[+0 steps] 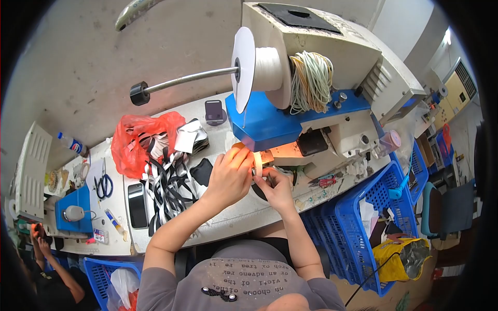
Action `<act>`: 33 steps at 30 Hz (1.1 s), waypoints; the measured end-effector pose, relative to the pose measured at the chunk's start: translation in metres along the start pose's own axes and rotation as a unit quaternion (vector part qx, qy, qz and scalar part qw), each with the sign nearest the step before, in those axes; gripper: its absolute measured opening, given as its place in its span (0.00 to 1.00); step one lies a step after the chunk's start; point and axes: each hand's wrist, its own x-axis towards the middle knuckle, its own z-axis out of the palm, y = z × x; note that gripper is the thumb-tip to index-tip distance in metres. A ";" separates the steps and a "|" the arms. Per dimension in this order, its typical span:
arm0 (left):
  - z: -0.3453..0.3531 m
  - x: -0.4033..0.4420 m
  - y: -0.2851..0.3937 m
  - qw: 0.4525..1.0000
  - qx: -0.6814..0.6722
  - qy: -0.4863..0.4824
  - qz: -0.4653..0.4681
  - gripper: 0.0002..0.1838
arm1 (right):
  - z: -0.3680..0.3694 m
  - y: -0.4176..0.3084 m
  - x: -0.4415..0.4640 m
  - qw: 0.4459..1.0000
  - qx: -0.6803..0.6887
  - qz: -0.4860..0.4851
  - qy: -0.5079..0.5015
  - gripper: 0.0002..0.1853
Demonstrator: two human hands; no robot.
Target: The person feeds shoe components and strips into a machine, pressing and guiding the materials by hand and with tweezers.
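Under the blue head [264, 122] of a bench machine, a warm orange light falls on both my hands. My left hand [233, 176] has its fingers bent together against a pale narrow strip [258, 163]. Just to the right and nearer me, my right hand [276, 191] pinches the lower end of that strip, its fingertips partly hidden. Left of my left hand lies a black padded piece [201, 172]. Beside it a pile of black and white straps [168, 194] spreads over the worktable [233, 223].
A spool of white cord [268, 70] hangs above the machine. Left are a red plastic bag [124, 150], white pieces [192, 137], a phone [137, 206] and blue-handled scissors [104, 186]. Pliers [327, 182] and blue crates [358, 228] are on the right. Another person [57, 280] sits far left.
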 end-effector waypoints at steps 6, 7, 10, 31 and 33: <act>0.003 0.003 -0.003 1.000 -0.003 0.008 0.013 0.19 | -0.002 -0.008 0.001 0.997 0.063 0.031 -0.016 0.06; 0.003 0.003 -0.003 1.000 -0.005 0.007 0.013 0.19 | -0.001 -0.009 0.001 0.996 0.085 0.030 -0.017 0.06; 0.002 0.004 -0.003 1.000 0.000 0.011 0.017 0.19 | -0.003 -0.011 0.000 0.993 0.098 0.067 -0.016 0.06; 0.001 0.005 0.001 0.999 0.031 0.018 0.032 0.16 | -0.012 -0.004 -0.004 0.993 0.108 0.046 0.022 0.13; 0.003 0.004 0.000 0.999 0.025 0.014 0.026 0.18 | -0.013 -0.001 -0.003 0.994 0.100 0.038 0.020 0.13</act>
